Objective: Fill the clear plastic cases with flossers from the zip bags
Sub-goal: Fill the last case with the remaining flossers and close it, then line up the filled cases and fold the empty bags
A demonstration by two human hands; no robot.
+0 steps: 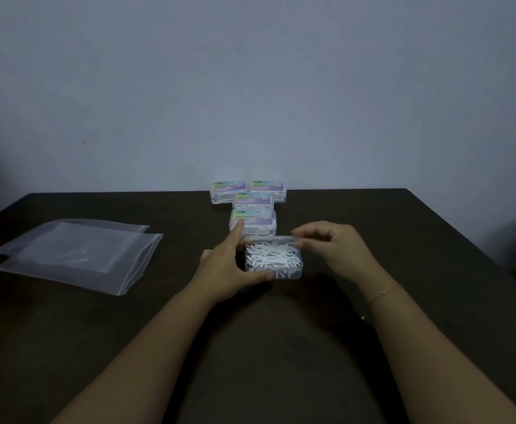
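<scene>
we see the open clear case (274, 261) full of white flossers (270, 255) at the centre of the dark table (281, 347). our left hand (229, 270) wraps its grip round the case's 9 o'clock side, thumb on the near edge. our right hand (333, 244) pinches the raised lid (270, 239) at 12 o'clock. four closed labelled cases (253, 221) line up toward 12. two flat zip bags (79, 255) lie at 9 o'clock, well apart. bare table spreads at 3 and 6.

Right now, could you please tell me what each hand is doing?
Left hand: holds the open case of flossers.
Right hand: fingers pinch its raised lid.
</scene>
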